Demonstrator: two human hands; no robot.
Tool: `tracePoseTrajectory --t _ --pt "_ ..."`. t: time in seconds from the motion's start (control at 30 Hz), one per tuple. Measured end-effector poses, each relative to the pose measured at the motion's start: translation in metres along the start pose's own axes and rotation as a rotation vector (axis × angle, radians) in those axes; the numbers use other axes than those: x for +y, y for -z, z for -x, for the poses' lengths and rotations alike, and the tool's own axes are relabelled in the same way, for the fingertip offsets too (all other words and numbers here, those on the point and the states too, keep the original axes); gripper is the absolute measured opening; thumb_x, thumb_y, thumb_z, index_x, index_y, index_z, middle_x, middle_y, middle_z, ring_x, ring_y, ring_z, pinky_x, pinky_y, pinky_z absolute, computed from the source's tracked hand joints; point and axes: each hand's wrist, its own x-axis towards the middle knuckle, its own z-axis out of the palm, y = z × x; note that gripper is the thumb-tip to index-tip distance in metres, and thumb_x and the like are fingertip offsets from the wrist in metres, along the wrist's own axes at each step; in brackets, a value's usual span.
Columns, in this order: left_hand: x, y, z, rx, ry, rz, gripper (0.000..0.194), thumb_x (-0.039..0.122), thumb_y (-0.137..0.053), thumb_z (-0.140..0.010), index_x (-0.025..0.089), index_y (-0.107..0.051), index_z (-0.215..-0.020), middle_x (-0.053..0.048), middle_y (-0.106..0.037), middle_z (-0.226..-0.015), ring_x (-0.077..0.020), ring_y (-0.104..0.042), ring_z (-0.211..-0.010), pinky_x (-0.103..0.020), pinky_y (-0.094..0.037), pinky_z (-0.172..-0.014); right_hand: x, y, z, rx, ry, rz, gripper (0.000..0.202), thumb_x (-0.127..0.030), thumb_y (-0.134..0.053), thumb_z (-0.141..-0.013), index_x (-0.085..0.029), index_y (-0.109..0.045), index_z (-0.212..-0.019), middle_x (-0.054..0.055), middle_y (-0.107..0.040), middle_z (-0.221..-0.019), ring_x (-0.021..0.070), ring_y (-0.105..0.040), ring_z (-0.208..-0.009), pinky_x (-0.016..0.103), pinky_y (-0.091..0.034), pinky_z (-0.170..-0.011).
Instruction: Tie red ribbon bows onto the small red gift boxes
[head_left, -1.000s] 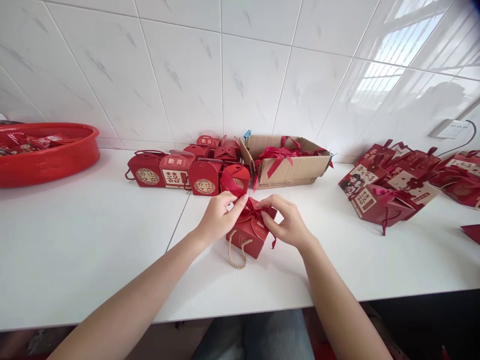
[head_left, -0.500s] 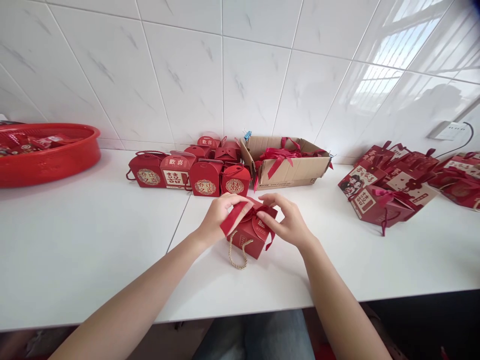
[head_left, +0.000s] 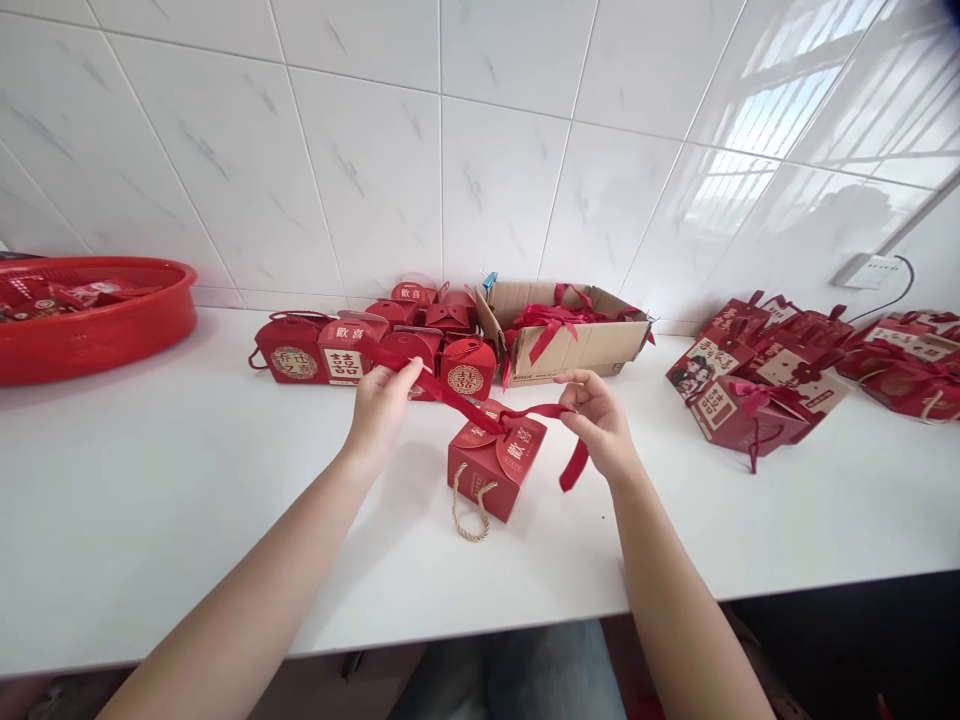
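Tiled room of unclear kind, glossy marbled wall tiles [head_left: 367, 150], white worktop [head_left: 225, 500], wall socket [head_left: 870, 271], barred window reflected

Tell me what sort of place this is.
Probably a home or small workshop packing spot for wedding favours: a white table against a tiled wall, clusters of red gift boxes, some with double-happiness characters, and an open cardboard box of red ribbons.

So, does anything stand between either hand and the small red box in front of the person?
Nothing visible does. The left hand and right hand each hold the red ribbon, which runs to the small box; the row of boxes sits beyond it.
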Motion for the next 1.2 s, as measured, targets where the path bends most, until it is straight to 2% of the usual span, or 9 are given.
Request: tracePoseTrajectory --t 0.1,0.2,0.33,0.43,0.57,0.63,0.77,0.97,1.2 --pt "-0.006 0.002 0.000 0.014 -0.122 -0.328 0.042 0.018 -0.063 -0.066 0.019 -0.055 -0.107 -0.007 -0.060 -0.105 -0.0241 -0.056 -0.100 -0.037 -0.045 -0.085 0.004 0.001 -0.003 0.121 -0.018 0.016 0.027 -0.013 -0.047 -0.068 -0.021 -0.055 -0.093 -0.007 -0.035 -0.061 0.0101 -0.034 -0.055 0.025 -0.033 -0.054" --pt "-0.003 -0.001 0.012 0.028 -0.434 -0.585 0.065 0.015 -0.060 -0.067 0.019 -0.041 -0.129 -0.013 -0.046 -0.133 -0.0309 -0.039 -0.126 -0.048 -0.032 -0.103 0.011 -0.002 -0.006 0.271 -0.061 0.127 0.023 -0.012 -0.044 -0.066 -0.020 -0.055 -0.085 -0.006 -0.034 -0.061 0.0101 -0.034 -0.054 0.025 -0.034 -0.052" --pt "0.006 -0.009 0.031 -0.294 -0.709 -0.686 0.044 0.030 -0.060 -0.079 0.026 -0.052 -0.122 -0.008 -0.044 -0.139 -0.0303 -0.036 -0.129 -0.051 -0.026 -0.108 0.019 -0.005 -0.010 0.414 -0.009 0.407 0.029 -0.011 -0.044 -0.066 -0.020 -0.058 -0.089 0.004 -0.052 -0.089 0.0193 -0.053 -0.083 0.033 -0.046 -0.067" --pt "0.004 -0.012 0.039 -0.585 -0.600 -0.648 0.021 0.034 -0.057 -0.083 0.024 -0.063 -0.101 -0.006 -0.056 -0.125 -0.0263 -0.047 -0.120 -0.044 -0.039 -0.102 0.017 -0.006 -0.008 0.241 0.135 0.503 0.041 -0.007 -0.044 -0.066 -0.020 -0.059 -0.102 0.010 -0.053 -0.112 0.0251 -0.050 -0.110 0.043 -0.043 -0.092" --pt "-0.002 -0.012 0.040 -0.693 -0.449 -0.499 0.012 0.030 -0.056 -0.085 0.021 -0.062 -0.090 -0.005 -0.064 -0.108 -0.0191 -0.060 -0.099 -0.032 -0.051 -0.084 0.006 -0.011 -0.004 -0.228 0.200 0.383 0.039 -0.011 -0.048 -0.079 -0.024 -0.059 -0.114 0.009 -0.055 -0.125 0.0222 -0.052 -0.115 0.039 -0.043 -0.096" --pt "-0.002 -0.010 0.037 -0.701 -0.478 -0.485 0.009 0.027 -0.056 -0.085 0.021 -0.063 -0.085 -0.005 -0.065 -0.107 -0.0189 -0.060 -0.101 -0.032 -0.050 -0.087 0.003 -0.013 -0.002 -0.315 0.194 0.355 0.028 -0.016 -0.053 -0.082 -0.023 -0.062 -0.108 0.008 -0.061 -0.116 0.0196 -0.058 -0.104 0.034 -0.047 -0.088" --pt "0.002 -0.005 0.028 -0.598 -0.680 -0.561 0.007 0.024 -0.061 -0.082 0.022 -0.067 -0.082 -0.004 -0.067 -0.099 -0.0209 -0.057 -0.103 -0.036 -0.045 -0.091 0.001 -0.012 -0.002 -0.289 0.161 0.361 0.009 -0.023 -0.058 -0.084 -0.019 -0.065 -0.085 0.004 -0.065 -0.083 0.0141 -0.058 -0.073 0.026 -0.046 -0.064" --pt "0.006 -0.001 0.027 -0.508 -0.805 -0.728 0.009 0.024 -0.061 -0.081 0.019 -0.064 -0.074 -0.001 -0.056 -0.069 -0.0164 -0.050 -0.070 -0.033 -0.042 -0.071 -0.009 -0.008 0.003 -0.383 0.053 0.256 0.016 -0.030 -0.062 -0.082 -0.016 -0.066 -0.076 0.002 -0.062 -0.066 0.0107 -0.051 -0.058 0.024 -0.041 -0.056" --pt "0.014 -0.001 0.033 -0.432 -1.089 -0.900 0.028 0.028 -0.060 -0.080 0.017 -0.051 -0.056 -0.005 -0.056 -0.075 -0.0235 -0.048 -0.087 -0.040 -0.034 -0.078 -0.014 -0.008 0.003 -0.323 0.007 0.246 0.023 -0.035 -0.062 -0.082 -0.015 -0.066 -0.073 -0.001 -0.053 -0.056 0.0079 -0.036 -0.051 0.022 -0.032 -0.048"
